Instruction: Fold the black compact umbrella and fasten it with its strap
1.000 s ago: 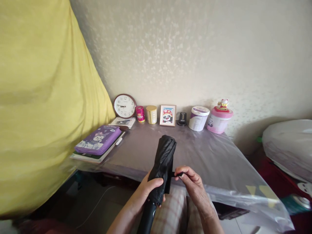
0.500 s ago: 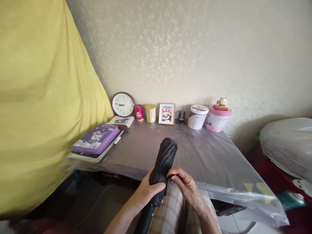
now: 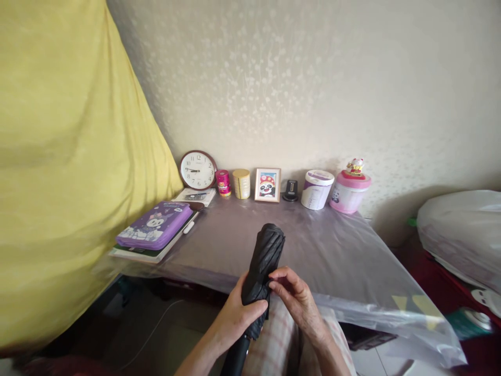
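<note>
The left hand (image 3: 237, 314) has its fingers wrapped around the umbrella (image 3: 266, 253), tilted above the lap (image 3: 272, 347) by the counter (image 3: 332, 250), while the right hand (image 3: 296, 300) touches its side, fingers nearly together, whether pinching anything I cannot tell.

Table (image 3: 321, 245) back, left to right: clock (image 3: 198, 170), can (image 3: 223, 183), jar (image 3: 241, 185), picture frame (image 3: 267, 185), gadget (image 3: 290, 190), tub (image 3: 317, 190), bucket (image 3: 348, 194) with figurine (image 3: 355, 167) on top
Table left: pencil case (image 3: 154, 224) on book (image 3: 162, 255), beside curtain (image 3: 78, 156)
Umbrella (image 3: 268, 250): in left hand (image 3: 239, 313), at table's front edge, right hand (image 3: 295, 300) at its right side
Right of table: bag (image 3: 465, 230)
</note>
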Tool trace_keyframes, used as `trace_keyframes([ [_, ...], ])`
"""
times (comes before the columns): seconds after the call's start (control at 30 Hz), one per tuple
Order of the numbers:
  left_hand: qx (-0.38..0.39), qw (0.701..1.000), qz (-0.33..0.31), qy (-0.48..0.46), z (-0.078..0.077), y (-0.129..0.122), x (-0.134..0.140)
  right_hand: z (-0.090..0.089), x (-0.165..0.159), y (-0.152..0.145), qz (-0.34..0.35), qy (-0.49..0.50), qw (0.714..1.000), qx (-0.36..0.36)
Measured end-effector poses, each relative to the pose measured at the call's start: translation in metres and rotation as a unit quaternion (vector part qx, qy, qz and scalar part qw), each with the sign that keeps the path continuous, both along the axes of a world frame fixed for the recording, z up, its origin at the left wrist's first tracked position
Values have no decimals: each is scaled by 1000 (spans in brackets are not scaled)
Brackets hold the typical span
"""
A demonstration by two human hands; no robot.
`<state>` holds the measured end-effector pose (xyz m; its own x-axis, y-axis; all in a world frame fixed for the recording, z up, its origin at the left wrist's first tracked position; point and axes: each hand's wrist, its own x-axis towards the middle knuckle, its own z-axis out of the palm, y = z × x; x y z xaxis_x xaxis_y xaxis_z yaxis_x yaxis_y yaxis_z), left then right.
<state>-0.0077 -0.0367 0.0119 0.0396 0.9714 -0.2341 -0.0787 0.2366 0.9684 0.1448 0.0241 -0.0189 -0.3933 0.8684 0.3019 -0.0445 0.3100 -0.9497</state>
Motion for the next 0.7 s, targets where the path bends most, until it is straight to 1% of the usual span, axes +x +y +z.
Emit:
trace_keyframes([
  [0.07,7,1000,3,4,-6,0,1,-1,0,0,-5,0,1000,-1],
  [0.17,17,1000,1,9,-13,1,2,-3,-2,0,-20,-11,999,34],
  [0.23,13,1000,-5,9,-15,0,2,-4,-4,1,-38,-8,999,24],
  [0.3,-15,1000,-16,2,-15,0,2,-6,-6,1,-54,-14,998,10],
  [0.37,-56,998,-28,-17,-14,-1,1,-7,-7,2,-74,-32,997,23],
  [0.43,-84,995,-34,-52,-13,-2,1,-8,-6,1,-111,-28,992,45],
  [0.5,-88,991,-29,-96,-13,-2,2,-8,-6,-2,-154,-4,986,61],
  [0.53,-85,990,-22,-114,-14,-2,3,-7,-6,-2,-162,-1,984,72],
  [0.57,-82,988,-15,-128,-15,-1,4,-6,-6,-3,-160,-8,983,87],
  [0.63,-79,986,-17,-145,-17,1,5,-5,-5,-1,-127,-42,984,118],
  [0.67,-81,985,-27,-150,-18,2,4,-5,-4,1,-111,-54,985,123],
  [0.7,-85,983,-42,-156,-19,3,4,-5,-2,5,-110,-52,985,119],
])
